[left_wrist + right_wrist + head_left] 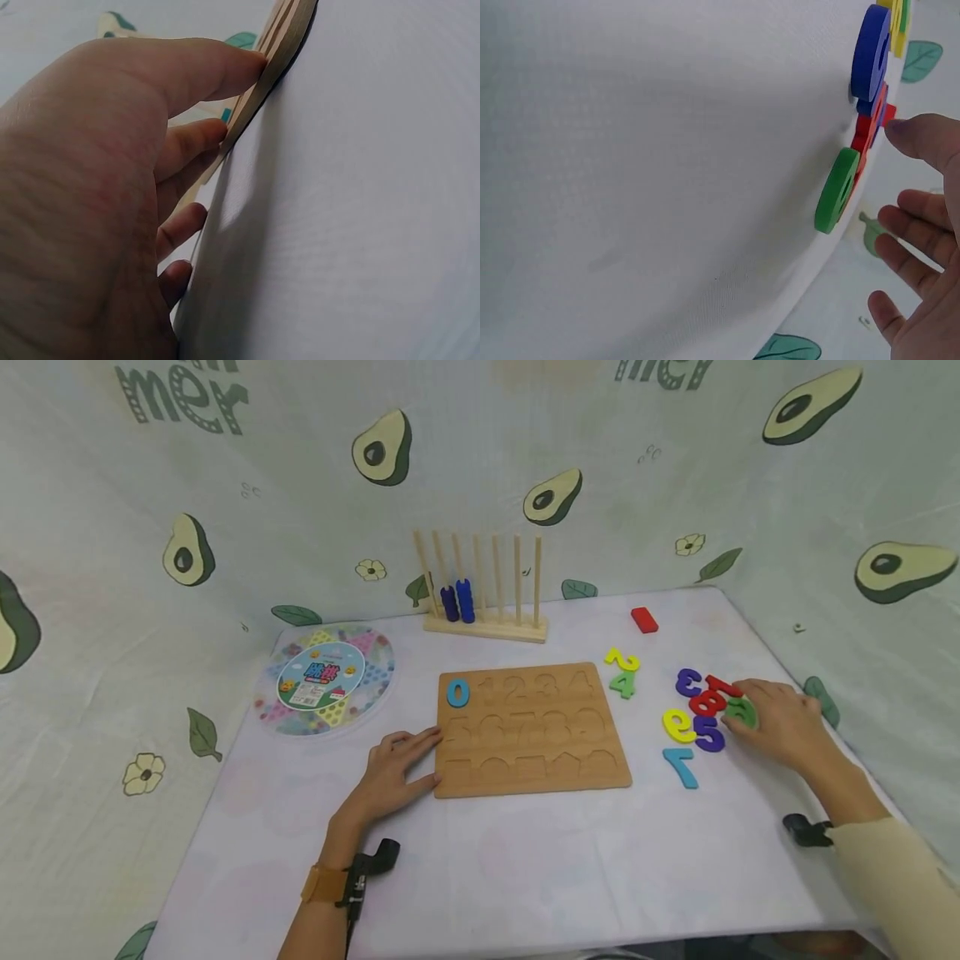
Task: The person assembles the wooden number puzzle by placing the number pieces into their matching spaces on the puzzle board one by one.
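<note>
A wooden number board [525, 785] lies mid-table, with a light-blue 0 [451, 693] in its top-left recess. My left hand [393, 777] touches the board's left edge with thumb and fingertips; the left wrist view shows the thumb against the board's side [274, 75]. At the right, my right hand [783, 722] is over a green number [742, 712], its fingers spread, gripping nothing. Beside it lie a red 1 [724, 687], a red 8 [708, 702], a purple 3 [682, 689] and a purple 5 [708, 743]. Thumb and green piece [832, 191] stand apart in the right wrist view.
A yellow 6 or 9 [670, 725], blue 7 [680, 767], yellow 2 [628, 664] and green 4 [623, 683] lie right of the board. Farther back are a red block [644, 620], a pegged wooden stand [487, 628] with blue pieces, and a round labelled container [322, 677].
</note>
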The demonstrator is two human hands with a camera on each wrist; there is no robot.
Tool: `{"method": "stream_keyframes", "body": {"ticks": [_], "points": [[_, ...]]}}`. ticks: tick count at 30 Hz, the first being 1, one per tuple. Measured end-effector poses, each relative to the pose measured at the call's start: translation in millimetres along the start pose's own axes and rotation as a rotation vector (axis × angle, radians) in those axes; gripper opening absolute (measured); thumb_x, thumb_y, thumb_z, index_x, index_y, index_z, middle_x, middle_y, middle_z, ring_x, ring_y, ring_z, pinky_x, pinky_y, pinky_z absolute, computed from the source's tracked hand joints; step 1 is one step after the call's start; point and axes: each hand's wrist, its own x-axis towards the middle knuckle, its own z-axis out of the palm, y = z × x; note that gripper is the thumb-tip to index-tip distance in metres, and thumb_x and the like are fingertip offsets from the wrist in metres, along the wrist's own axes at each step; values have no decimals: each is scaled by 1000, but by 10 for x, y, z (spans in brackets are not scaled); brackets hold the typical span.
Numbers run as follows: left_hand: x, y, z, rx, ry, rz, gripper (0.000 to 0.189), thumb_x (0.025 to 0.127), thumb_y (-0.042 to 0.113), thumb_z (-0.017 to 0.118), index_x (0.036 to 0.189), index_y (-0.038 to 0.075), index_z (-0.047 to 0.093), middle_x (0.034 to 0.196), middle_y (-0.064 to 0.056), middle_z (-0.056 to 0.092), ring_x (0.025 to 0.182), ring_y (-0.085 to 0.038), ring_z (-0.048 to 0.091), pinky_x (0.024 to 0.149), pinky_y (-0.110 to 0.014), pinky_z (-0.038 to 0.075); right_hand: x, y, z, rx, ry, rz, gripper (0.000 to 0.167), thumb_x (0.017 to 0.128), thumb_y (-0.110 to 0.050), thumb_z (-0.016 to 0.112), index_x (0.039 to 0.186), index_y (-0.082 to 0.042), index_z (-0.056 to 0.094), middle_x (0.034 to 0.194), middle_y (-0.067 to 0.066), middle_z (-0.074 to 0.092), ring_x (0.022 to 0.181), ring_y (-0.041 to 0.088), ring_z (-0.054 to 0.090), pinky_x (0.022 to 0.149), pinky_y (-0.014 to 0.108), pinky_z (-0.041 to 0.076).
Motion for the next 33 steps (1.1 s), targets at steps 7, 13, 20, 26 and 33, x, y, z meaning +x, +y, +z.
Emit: {"method": "stream_keyframes", "body": {"ticks": [7,13,20,26,33], "points": [[72,-6,16,13,1,12,68,93,56,61,154,32,42,158,18,35,132,-24,33,94,-48,27,121,69,0,-4,-17,22,65,88,-23,73,136,11,44,137,38,39,125,56,28,97,73,17],[64,16,-21,24,-3,1,68,93,56,62,154,31,43,157,15,37,132,-26,33,95,-49,27,258,76,33,-6,-41,30,61,91,-22,71,137,7,45,138,38,39,125,56,29,96,73,20],[-11,-42,-36,32,10,-9,68,93,57,62,153,33,43,157,16,37,132,-25,33,95,-48,26,504,121,102,4,-98,66,54,93,-20,69,135,7,47,124,35,51,116,54,39,92,70,23],[-4,-33,30,7,12,13,67,93,55,62,153,32,43,157,16,37,134,-26,33,96,-49,26,624,268,70,26,-146,70,49,92,-18,72,125,12,52,98,30,61,95,48,51,85,65,27],[-11,-7,27,-2,24,1,67,93,55,63,153,33,43,157,16,37,133,-26,33,97,-50,26,718,241,53,77,-161,97,59,95,-34,69,129,10,48,84,20,58,82,37,53,83,59,30]]}}
